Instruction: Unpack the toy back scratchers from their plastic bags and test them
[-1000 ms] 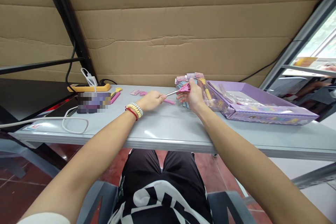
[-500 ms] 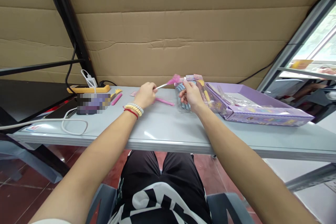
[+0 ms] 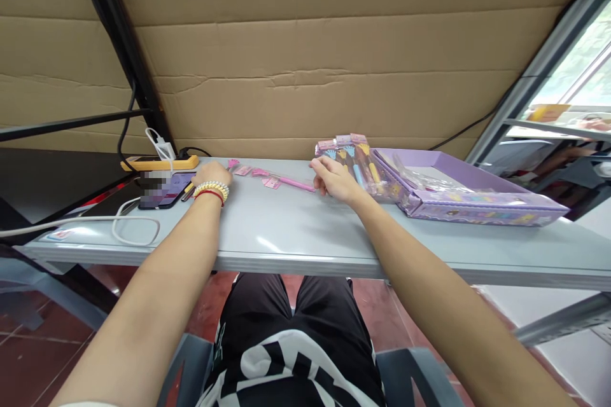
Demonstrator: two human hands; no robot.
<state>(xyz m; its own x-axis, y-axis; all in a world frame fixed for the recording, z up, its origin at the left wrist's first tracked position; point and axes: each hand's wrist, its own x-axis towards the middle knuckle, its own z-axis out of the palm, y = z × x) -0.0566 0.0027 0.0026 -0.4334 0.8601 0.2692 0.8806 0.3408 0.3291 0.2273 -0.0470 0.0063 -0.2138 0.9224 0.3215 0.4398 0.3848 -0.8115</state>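
My left hand (image 3: 213, 175), wearing beaded and red bracelets, is at the left of the desk beside the phone (image 3: 174, 189). Its fingers seem closed around a pen whose pink hand-shaped top (image 3: 233, 163) sticks out past the knuckles; the rest is covered. My right hand (image 3: 338, 181) hovers just in front of clear packs of hand-topped pens (image 3: 356, 162), fingers loosely curled and apart, with nothing visible in them. Between both hands lies a pink hand-topped pen (image 3: 291, 182) with a pink tag (image 3: 272, 183) beside it.
A purple open box (image 3: 487, 208) holding clear plastic wrapping stands on the right of the desk (image 3: 296, 229). At the left are a yellow power strip (image 3: 184, 163) with a white charger (image 3: 166, 149) and a white cable (image 3: 136, 241). A cardboard wall (image 3: 296, 108) closes the back.
My left hand has moved left with the pink-topped pen, covering the spot where other pens lay. My right hand has parted from that pen and shifted slightly left.
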